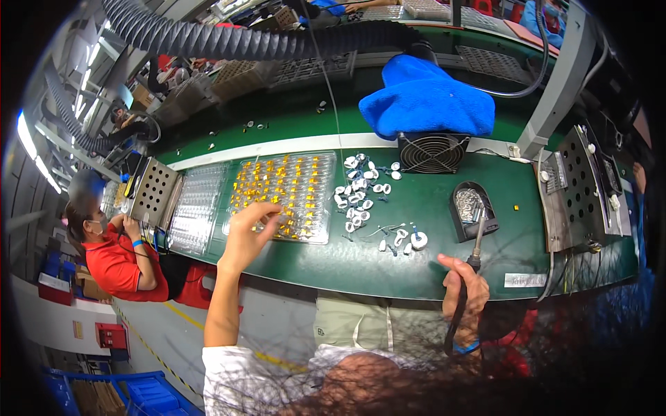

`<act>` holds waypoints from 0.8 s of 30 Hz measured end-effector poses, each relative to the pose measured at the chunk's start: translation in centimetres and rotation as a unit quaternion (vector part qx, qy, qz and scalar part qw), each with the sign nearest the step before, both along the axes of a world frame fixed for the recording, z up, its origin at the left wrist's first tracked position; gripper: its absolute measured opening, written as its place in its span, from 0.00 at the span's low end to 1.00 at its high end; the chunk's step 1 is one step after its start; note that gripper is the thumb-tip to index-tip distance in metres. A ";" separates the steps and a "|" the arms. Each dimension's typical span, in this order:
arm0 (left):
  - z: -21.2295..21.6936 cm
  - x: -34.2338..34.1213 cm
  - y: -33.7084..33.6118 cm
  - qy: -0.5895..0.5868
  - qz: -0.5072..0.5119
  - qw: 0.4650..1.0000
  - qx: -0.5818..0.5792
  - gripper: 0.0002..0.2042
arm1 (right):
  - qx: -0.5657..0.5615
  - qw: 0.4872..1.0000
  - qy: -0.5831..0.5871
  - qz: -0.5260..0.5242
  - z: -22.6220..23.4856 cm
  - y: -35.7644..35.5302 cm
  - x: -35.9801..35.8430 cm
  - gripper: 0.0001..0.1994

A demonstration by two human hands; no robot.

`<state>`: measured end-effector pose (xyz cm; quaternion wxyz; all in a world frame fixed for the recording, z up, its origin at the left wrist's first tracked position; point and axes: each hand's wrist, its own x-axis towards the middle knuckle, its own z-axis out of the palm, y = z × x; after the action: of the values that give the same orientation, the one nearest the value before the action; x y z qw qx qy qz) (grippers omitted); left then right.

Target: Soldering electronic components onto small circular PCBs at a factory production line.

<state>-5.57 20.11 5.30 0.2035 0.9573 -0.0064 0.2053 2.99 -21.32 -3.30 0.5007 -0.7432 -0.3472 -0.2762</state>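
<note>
My left hand [251,232] reaches over a clear plastic tray [320,232] with rows of small yellow-wrapped parts [279,182]. Its fingers are bent in a pinch at the tray's near part; what lies between the fingertips is too small to make out. In my right hand [466,286] is a soldering iron [474,259], its metal tip pointing up and away from me. That tip stands at the near side of a black holder [488,225] filled with curly metal wire [470,202].
Small white rounded parts [359,191] with dark blue ends lie between tray and holder, near a white spool [419,240]. Behind are a black fan [433,153] and blue cloth [430,100]. Perforated metal boxes flank the green bench [395,277]. A person in red [125,260] sits left.
</note>
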 end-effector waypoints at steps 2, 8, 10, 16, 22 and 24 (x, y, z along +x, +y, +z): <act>-0.3 -0.3 0.1 -0.013 0.018 0.972 -0.234 0.08 | -0.004 1.000 0.002 -0.005 0.2 -0.2 -0.1 0.10; -1.1 2.6 -3.9 -0.080 -0.139 0.848 -0.505 0.08 | 0.002 1.000 -0.023 -0.019 0.7 0.0 -0.4 0.11; -0.9 4.7 -6.1 -0.068 -0.191 0.815 -0.543 0.08 | -0.034 0.999 -0.006 -0.018 0.9 -0.6 -0.7 0.16; 2.1 8.7 -12.7 0.027 -0.260 0.862 -0.434 0.07 | 0.001 1.000 -0.016 0.024 1.8 0.6 -0.2 0.25; -2.5 11.5 -16.1 0.117 -0.289 0.881 -0.356 0.06 | 0.022 0.999 0.034 -0.022 2.0 -2.1 -3.0 0.24; -3.1 11.2 -16.3 0.144 -0.283 0.873 -0.370 0.05 | -0.003 0.999 0.027 -0.039 1.4 -2.8 -3.6 0.25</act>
<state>5.61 3.81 2.18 0.5911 0.7881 -0.1711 -0.0138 -0.66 -24.07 -1.86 0.4962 -0.7651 -0.3054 -0.2742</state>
